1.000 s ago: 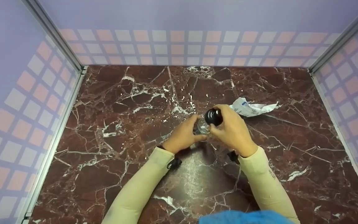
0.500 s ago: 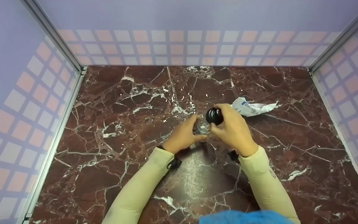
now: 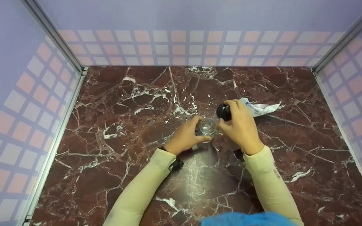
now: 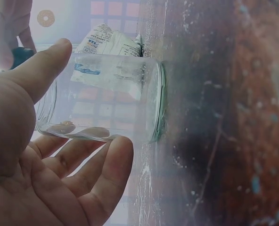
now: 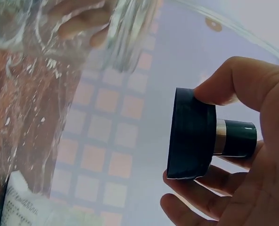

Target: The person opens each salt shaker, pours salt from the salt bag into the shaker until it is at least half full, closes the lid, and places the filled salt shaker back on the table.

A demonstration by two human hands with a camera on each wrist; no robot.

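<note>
A clear glass jar (image 3: 208,126) with an open mouth stands upright on the marbled tabletop. My left hand (image 3: 185,135) holds it from the left, thumb on one side and fingers on the other. The left wrist view shows the jar's glass wall (image 4: 106,108) and base clearly. My right hand (image 3: 241,127) grips a black lid (image 3: 224,112) up and to the right of the jar, apart from its rim. In the right wrist view the lid (image 5: 192,134) has a wide dark disc and a narrower knob with a metallic band, between thumb and fingers.
A crumpled white plastic packet (image 3: 264,109) with printing lies behind the right hand. Small white flakes (image 3: 193,102) are scattered on the dark red marbled table (image 3: 130,175) beyond the jar. Tiled lilac panels (image 3: 181,47) enclose the back and both sides.
My right hand has moved the black lid off the jar's mouth, to the right and away from me, uncovering the rim. The left hand and the jar stay in place.
</note>
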